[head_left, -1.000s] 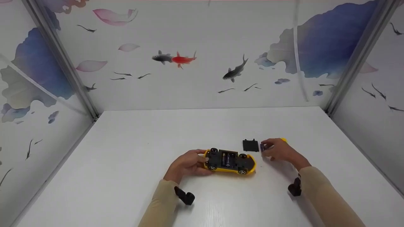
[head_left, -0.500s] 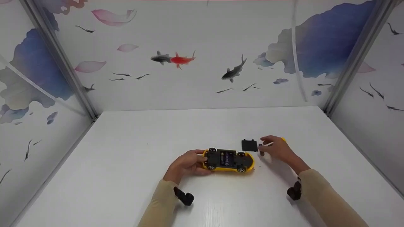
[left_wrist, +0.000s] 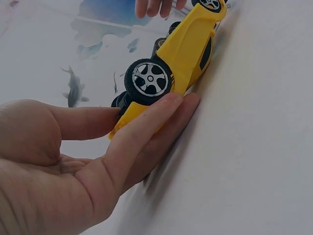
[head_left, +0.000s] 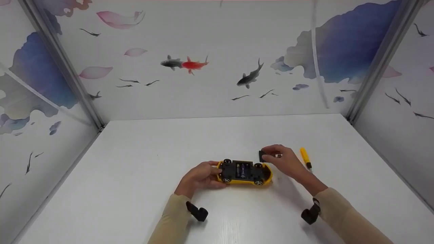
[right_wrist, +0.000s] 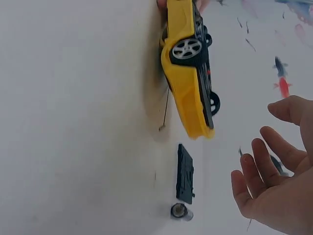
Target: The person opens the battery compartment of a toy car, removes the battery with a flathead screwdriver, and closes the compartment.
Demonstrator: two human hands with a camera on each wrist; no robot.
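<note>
A yellow toy car (head_left: 244,172) lies upside down, its dark underside facing up. Purple-black batteries (head_left: 242,170) sit in its open battery compartment. My left hand (head_left: 202,176) grips one end of the car, thumb on the underside and fingers beneath the body. My right hand (head_left: 284,161) hovers over the black battery cover (right_wrist: 185,175), partly hiding it in the head view. Those fingers are loosely spread and hold nothing in the right wrist view (right_wrist: 279,171). Beside the cover is a loose battery (right_wrist: 179,211), its end toward the right wrist camera.
A screwdriver (head_left: 306,158) with a yellow handle lies right of my right hand. A thin rod (right_wrist: 166,111) sticks out from the car toward the table. Printed white panels (head_left: 217,91) stand behind and at both sides of the white table (head_left: 156,142).
My right hand has let go of the battery and moved left over the battery cover, uncovering the screwdriver. My left hand keeps its grip on the toy car.
</note>
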